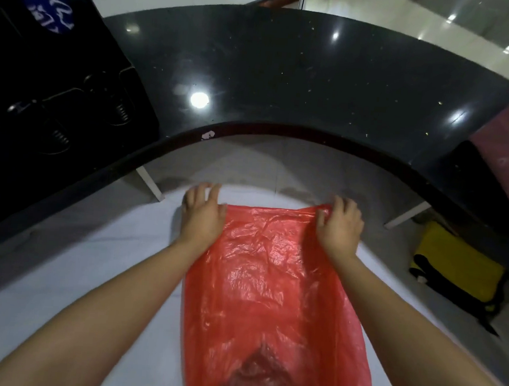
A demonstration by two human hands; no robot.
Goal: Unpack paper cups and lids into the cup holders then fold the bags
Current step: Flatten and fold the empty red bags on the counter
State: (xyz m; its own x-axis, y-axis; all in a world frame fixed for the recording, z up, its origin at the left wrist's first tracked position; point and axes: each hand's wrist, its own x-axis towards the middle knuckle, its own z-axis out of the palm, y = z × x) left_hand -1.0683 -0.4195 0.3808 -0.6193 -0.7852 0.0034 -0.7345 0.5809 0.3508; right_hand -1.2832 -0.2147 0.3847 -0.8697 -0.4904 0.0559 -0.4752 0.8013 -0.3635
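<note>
Folding stage: right hand is pinching the red bag corner, left hand lying flat with straight fingers on the other — best smoothing creases before folding.

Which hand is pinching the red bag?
The right hand: its fingers pinch the red bag at its far corner. The left hand lies flat beside it.

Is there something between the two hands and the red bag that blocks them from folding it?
Nothing visible does. The right hand already pinches the far right corner of the red bag, and the left hand rests at its far left corner. The bag lies flat on the white surface.
</note>
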